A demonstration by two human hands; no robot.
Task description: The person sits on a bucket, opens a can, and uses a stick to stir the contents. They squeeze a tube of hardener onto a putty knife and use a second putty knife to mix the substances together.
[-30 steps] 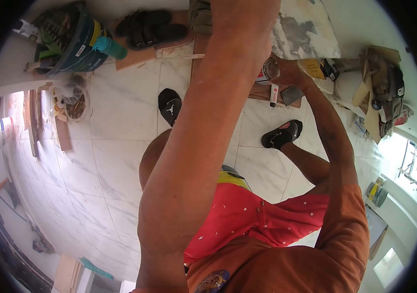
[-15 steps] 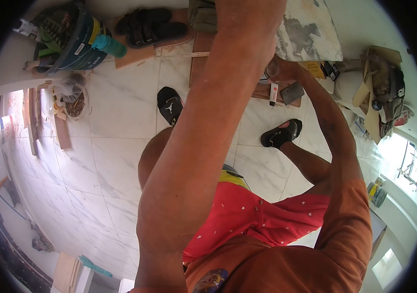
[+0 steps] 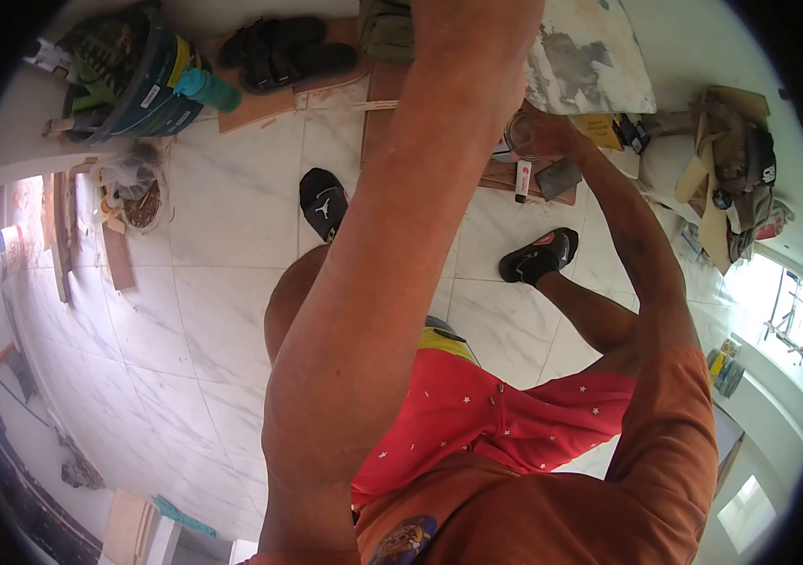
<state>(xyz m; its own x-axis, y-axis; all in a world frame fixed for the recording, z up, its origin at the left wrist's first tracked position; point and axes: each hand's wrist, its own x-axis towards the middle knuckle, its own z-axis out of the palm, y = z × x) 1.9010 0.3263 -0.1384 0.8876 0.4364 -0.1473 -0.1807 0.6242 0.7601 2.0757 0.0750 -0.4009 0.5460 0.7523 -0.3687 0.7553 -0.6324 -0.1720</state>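
Note:
My right hand [image 3: 549, 137] is near the top, right of centre, with its fingers round a clear, round container [image 3: 520, 130]. Just above it is a white board with grey smears [image 3: 590, 61]. My left forearm [image 3: 420, 179] crosses the middle and runs out at the top edge; the hand at its end does not show. Below my right hand, a small white tube [image 3: 522, 181] and a dark grey rectangular piece [image 3: 559, 179] lie on a reddish-brown board [image 3: 500, 171].
Black sandals [image 3: 289, 55] rest on brown boards at the top left, beside a dark bucket [image 3: 152, 94] holding a teal bottle. A plastic bag [image 3: 128, 169] is on the left. Bags and cardboard [image 3: 726, 179] are heaped at the right. My feet stand on marble-look tiles [image 3: 232, 311].
The view has shifted slightly, and the clear round container shows a little more beside my right hand. Otherwise the arms hold nearly the same pose.

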